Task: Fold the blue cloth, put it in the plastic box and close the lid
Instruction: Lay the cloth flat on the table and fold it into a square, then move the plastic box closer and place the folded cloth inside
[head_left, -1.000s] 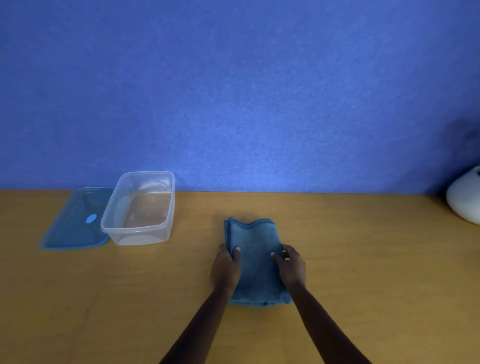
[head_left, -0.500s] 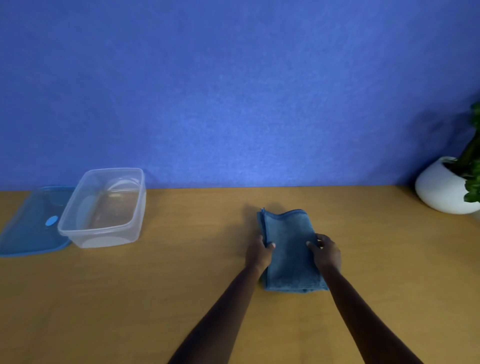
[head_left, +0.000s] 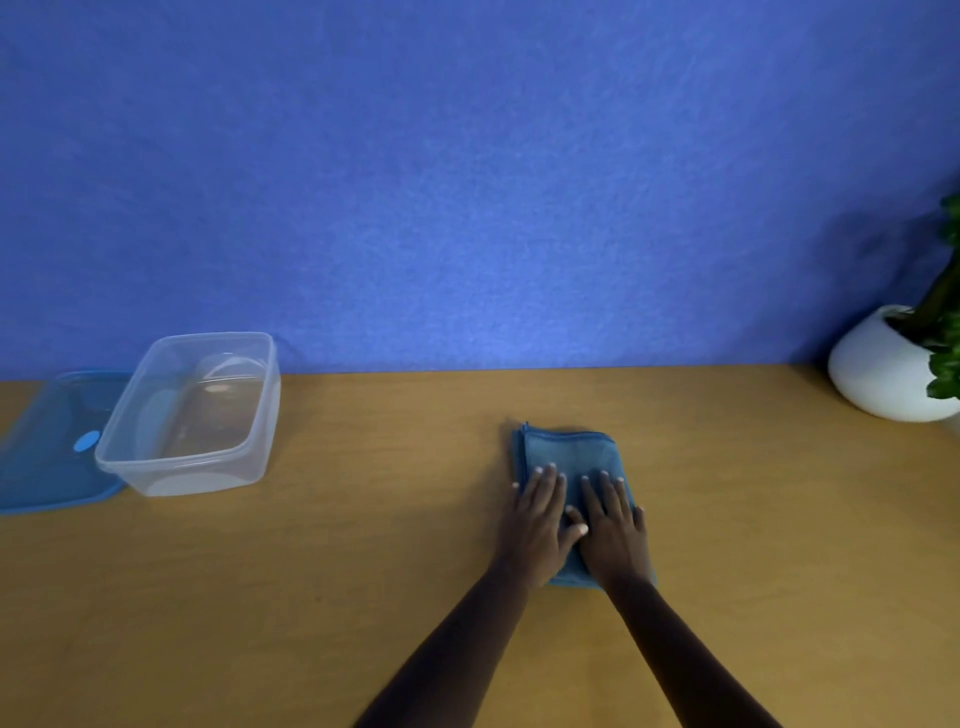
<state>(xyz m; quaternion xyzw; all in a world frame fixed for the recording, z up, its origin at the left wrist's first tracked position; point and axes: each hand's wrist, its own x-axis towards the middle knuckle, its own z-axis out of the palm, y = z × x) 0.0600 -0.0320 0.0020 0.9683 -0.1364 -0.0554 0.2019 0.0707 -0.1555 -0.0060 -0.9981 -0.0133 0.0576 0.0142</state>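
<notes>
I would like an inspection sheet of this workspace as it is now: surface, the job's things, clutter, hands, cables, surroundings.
Surface: wooden table.
Job's things: cloth folded, flat on the table. Box open, far to the cloth's left, nothing seen inside. Lid off, lying at the box's left.
Clutter: nothing seen.
Hands: left hand and right hand lie flat on the cloth, side by side, fingers straight.
Cables: nothing seen.
Surroundings: blue wall behind the table; white pot with a plant at the far right.
</notes>
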